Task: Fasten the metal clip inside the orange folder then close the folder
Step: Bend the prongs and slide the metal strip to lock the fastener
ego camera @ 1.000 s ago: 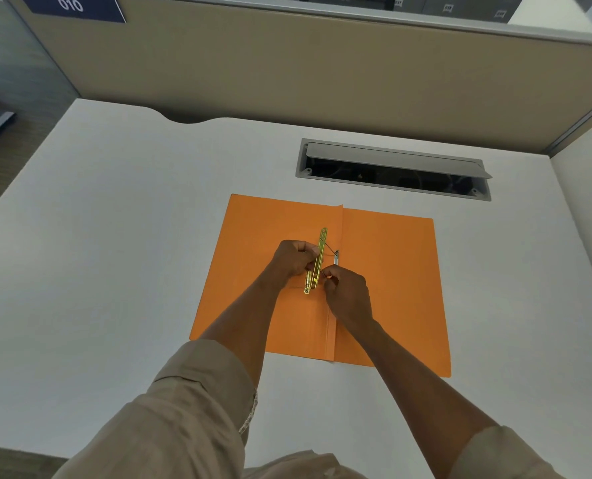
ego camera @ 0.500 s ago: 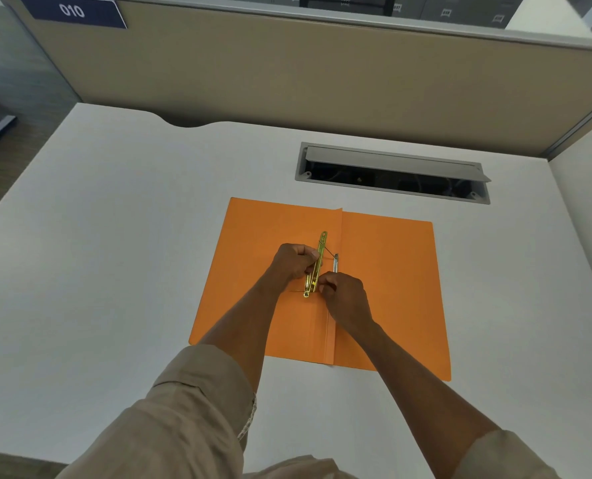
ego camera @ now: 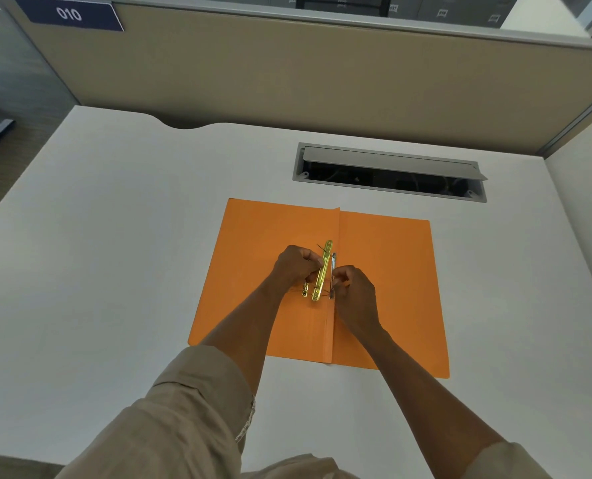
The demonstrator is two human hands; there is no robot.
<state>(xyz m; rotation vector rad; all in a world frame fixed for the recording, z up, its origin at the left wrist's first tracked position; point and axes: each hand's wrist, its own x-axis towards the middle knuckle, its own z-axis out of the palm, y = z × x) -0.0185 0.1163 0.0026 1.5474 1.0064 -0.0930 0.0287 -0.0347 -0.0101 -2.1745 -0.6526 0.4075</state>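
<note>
An orange folder [ego camera: 387, 271] lies open and flat on the white desk, its spine fold running toward me. A gold metal clip bar [ego camera: 323, 271] lies along the left side of the fold, with a thin silver prong [ego camera: 333, 264] just right of it. My left hand [ego camera: 296, 267] pinches the bar from the left. My right hand [ego camera: 355, 292] pinches the prong end near the bar's lower end. A small gold slider piece [ego camera: 304, 290] shows below my left hand.
A grey cable hatch [ego camera: 389, 172] with its lid raised sits in the desk behind the folder. A beige partition wall [ego camera: 322, 74] bounds the far edge, and a second wall stands at the right. White desk [ego camera: 114, 254] surface surrounds the folder.
The gold bar has tilted slightly and both hands have shifted a little along it. The small gold slider now shows below my left hand.
</note>
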